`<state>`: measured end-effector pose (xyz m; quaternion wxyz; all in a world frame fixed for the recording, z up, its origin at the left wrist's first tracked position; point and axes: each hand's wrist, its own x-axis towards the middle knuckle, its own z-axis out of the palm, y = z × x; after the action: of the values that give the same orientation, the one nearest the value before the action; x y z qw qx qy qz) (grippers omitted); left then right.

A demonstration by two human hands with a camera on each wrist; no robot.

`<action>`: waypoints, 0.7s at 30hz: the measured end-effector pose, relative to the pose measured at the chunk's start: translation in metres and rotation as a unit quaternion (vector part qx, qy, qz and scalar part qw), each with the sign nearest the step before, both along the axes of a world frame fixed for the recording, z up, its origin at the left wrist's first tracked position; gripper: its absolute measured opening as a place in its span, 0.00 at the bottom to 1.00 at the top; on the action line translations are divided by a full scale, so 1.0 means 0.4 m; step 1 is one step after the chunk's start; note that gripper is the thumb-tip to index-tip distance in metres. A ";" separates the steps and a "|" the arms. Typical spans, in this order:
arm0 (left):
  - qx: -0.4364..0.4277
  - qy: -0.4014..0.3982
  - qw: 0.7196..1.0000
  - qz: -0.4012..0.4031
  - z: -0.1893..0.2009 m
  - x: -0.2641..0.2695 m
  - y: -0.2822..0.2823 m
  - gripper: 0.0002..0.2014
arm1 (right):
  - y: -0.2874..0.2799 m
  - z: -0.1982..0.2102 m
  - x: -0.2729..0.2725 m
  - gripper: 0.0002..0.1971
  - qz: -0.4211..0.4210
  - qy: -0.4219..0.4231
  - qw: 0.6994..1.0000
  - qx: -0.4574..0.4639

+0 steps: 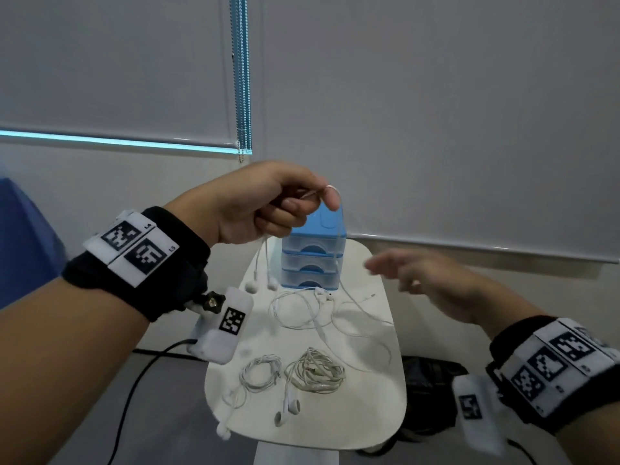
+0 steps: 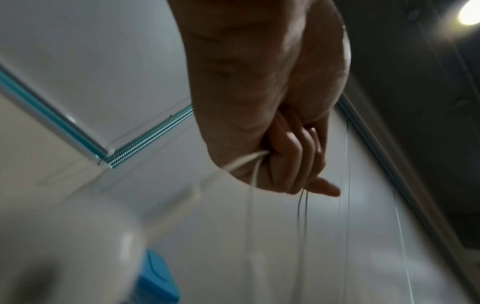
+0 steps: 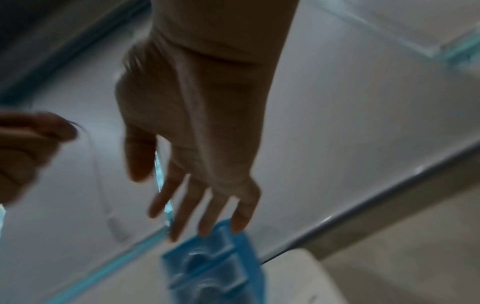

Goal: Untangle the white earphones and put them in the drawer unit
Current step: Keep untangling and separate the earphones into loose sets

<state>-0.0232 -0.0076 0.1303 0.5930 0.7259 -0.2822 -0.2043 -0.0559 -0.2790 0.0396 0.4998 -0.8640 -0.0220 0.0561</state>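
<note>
Holding one set of white earphones [image 1: 268, 263] up above the table [image 1: 375, 414], the left hand [image 1: 255, 206] in the head view pinches the cord between thumb and forefinger, the other fingers curled around it; two buds hang at about 6 o'clock from the fist and a long strand falls to the table top. The right hand [image 1: 426, 280], at 3 o'clock from the drawer unit [image 1: 313, 260], is blurred, its fingers spread and holding nothing. I judge the task is in the untangling step: this cord is mostly loose, but nothing is stored yet. The three clear drawers look closed, and I cannot tell what is inside them. Two coiled bundles [image 1: 292, 370] lie on the table at 6 o'clock from the unit, not yet untangled. In the left wrist view, the curled fingers [image 2: 293, 160] grip several thin strands which hang straight down. In the right wrist view, the straight fingers [image 3: 207, 207] are apart, just above the blue unit, and whether they touch it I cannot tell.
</note>
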 end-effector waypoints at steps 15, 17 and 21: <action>-0.345 0.045 0.926 0.145 -0.135 -0.044 0.014 0.17 | 0.189 -0.016 -0.078 0.15 0.142 -0.103 0.976 -0.132; -0.374 0.042 0.915 0.148 -0.153 -0.046 0.000 0.17 | 0.219 0.031 -0.120 0.14 0.197 -0.121 0.956 -0.179; -0.298 -0.028 0.944 0.137 -0.187 -0.063 -0.032 0.15 | 0.248 0.118 -0.173 0.16 0.236 -0.189 0.932 -0.201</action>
<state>-0.0485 -0.0204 0.0553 0.7964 0.5530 -0.2448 -0.0075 -0.1251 -0.1800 0.0867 0.2742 -0.9111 -0.3076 0.0117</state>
